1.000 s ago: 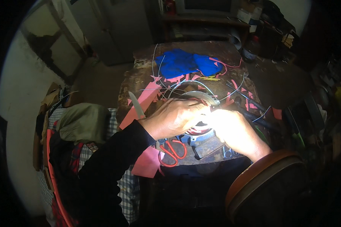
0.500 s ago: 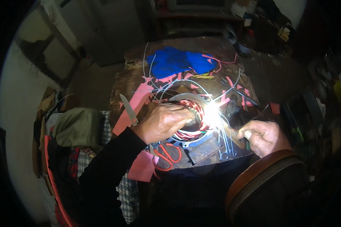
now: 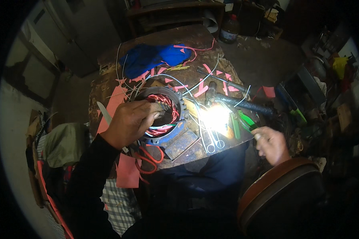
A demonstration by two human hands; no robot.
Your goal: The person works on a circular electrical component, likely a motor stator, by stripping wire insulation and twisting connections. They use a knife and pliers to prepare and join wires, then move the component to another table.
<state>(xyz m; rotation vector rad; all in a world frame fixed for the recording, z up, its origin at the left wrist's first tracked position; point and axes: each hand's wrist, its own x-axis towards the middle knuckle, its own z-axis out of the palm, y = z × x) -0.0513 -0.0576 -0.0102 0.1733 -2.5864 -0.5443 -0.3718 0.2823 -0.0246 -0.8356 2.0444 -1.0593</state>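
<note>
My left hand [image 3: 133,119] reaches over a blue-grey motor stator [image 3: 182,104], its closed fingers inside the ring at the windings. Red enamelled wire coils [image 3: 174,113] line the bore, partly hidden by this hand; what its fingertips pinch I cannot make out. Off the table's right corner, my right hand [image 3: 272,145] has its fingers closed on the near end of a bright green handle [image 3: 248,120]. The tool's head is lost in the glare. A second, darker green handle [image 3: 235,128] lies beside it, next to metal scissors-like forceps [image 3: 212,141].
A hammer [image 3: 243,104] lies right of the stator. Red-handled scissors [image 3: 150,159], a metal block [image 3: 181,144] and a knife blade [image 3: 103,112] lie around it. Pink insulation scraps [image 3: 201,88], loose pale wires and a blue cloth [image 3: 147,57] cover the wooden table [image 3: 107,59].
The view has swung right, so the table sits further left. My right hand has gone from pinching near a thin strand to gripping the green handle. My left hand stays at the stator.
</note>
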